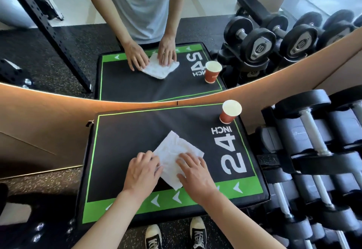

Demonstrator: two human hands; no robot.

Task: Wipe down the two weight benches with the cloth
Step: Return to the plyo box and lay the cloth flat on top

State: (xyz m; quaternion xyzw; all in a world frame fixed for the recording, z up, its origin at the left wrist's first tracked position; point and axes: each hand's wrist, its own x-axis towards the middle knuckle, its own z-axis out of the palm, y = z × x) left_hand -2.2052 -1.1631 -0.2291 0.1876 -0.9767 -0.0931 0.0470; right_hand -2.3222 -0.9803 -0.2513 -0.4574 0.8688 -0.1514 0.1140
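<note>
A white cloth (174, 152) lies crumpled on a black padded box (125, 139) with green borders and "24 INCH" printed on its top. My left hand (142, 170) rests on the cloth's left edge, fingers curled onto it. My right hand (195, 172) presses flat on the cloth's right part, fingers spread. No weight bench is in view.
A red paper cup (229, 112) stands at the box's far right corner. A rack of black dumbbells (313, 150) runs along the right. A mirror (58, 53) right behind the box reflects the scene. My shoes (176, 235) are on the speckled rubber floor.
</note>
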